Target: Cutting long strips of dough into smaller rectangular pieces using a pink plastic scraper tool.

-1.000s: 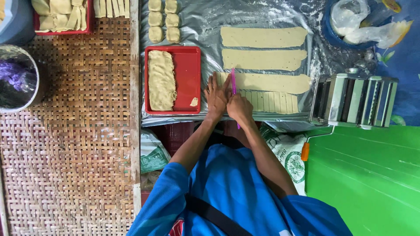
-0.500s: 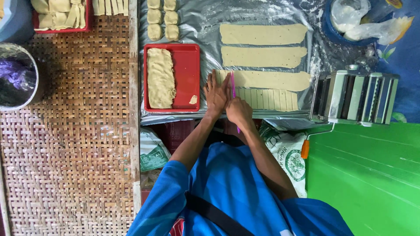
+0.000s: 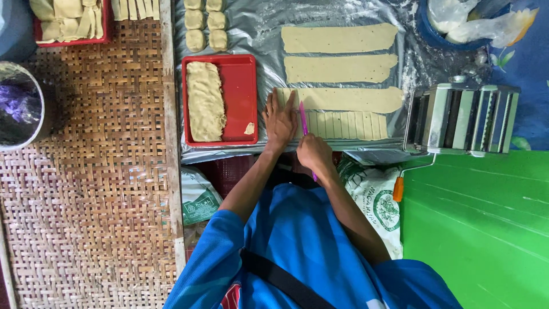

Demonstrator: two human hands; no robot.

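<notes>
My left hand (image 3: 279, 119) lies flat, fingers spread, on the left end of a rolled dough strip (image 3: 349, 98) on a silver-covered work surface (image 3: 257, 34). My right hand (image 3: 313, 152) grips a pink knife (image 3: 303, 117) whose blade points away from me, just right of the left hand. The nearest dough strip (image 3: 349, 125) is cut into several narrow pieces. Two more long uncut strips (image 3: 338, 38) (image 3: 339, 68) lie farther away.
A red tray (image 3: 240, 97) with a pile of dough sits left of my hands. Small dough lumps (image 3: 206, 26) lie beyond it. A metal pasta roller (image 3: 463, 119) stands at right on a green surface (image 3: 486, 229). Woven mat (image 3: 86, 200) and a bucket (image 3: 20, 109) are at left.
Both hands stay in nearly the same place over the dough; the pink knife has shifted slightly along the strip. Nothing else moved.
</notes>
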